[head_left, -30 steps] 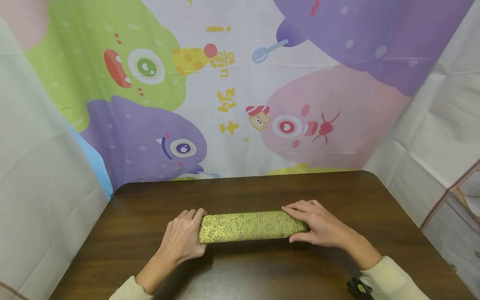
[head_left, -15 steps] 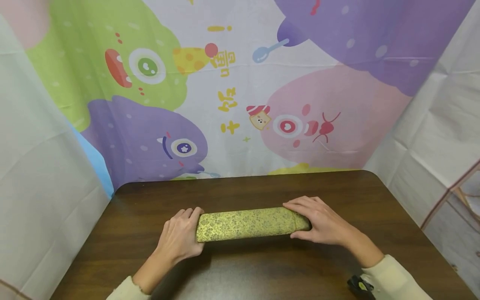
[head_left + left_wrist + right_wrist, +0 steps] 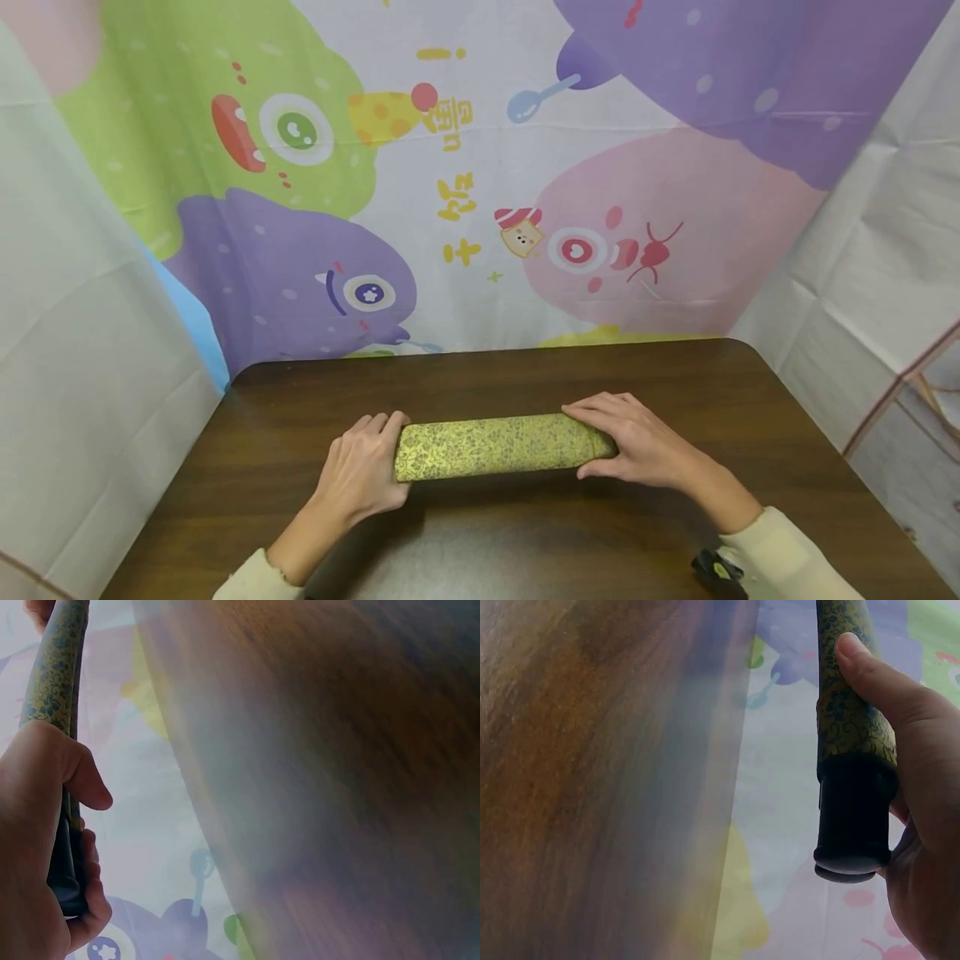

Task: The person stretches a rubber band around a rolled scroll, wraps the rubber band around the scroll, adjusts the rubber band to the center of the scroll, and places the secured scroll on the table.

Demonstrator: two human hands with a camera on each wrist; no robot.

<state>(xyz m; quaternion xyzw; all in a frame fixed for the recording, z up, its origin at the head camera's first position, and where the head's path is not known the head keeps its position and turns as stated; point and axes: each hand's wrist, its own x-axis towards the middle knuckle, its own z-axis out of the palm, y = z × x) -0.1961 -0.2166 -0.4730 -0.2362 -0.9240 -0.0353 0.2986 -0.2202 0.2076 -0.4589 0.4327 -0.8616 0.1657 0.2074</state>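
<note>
A rolled scroll (image 3: pixel 487 448) with yellow-gold floral brocade lies level between my two hands, a little above the brown table (image 3: pixel 510 542). My left hand (image 3: pixel 363 467) grips its left end; in the left wrist view the fingers curl round the black end piece (image 3: pixel 66 877). My right hand (image 3: pixel 637 442) holds the other end, with the thumb (image 3: pixel 874 671) lying along the brocade in the right wrist view. The black roller end (image 3: pixel 853 817) sticks out below that brocade. The scroll's underside is hidden in the head view.
A cloth backdrop (image 3: pixel 465 317) with cartoon monsters hangs behind the table's far edge. Pale curtains stand at the left (image 3: pixel 75 333) and right (image 3: pixel 847 275). A black device (image 3: pixel 717 573) sits at the right sleeve.
Both hands still hold the scroll. Its right end has risen slightly, so it tilts a little, and the whole has shifted slightly up in the head view.
</note>
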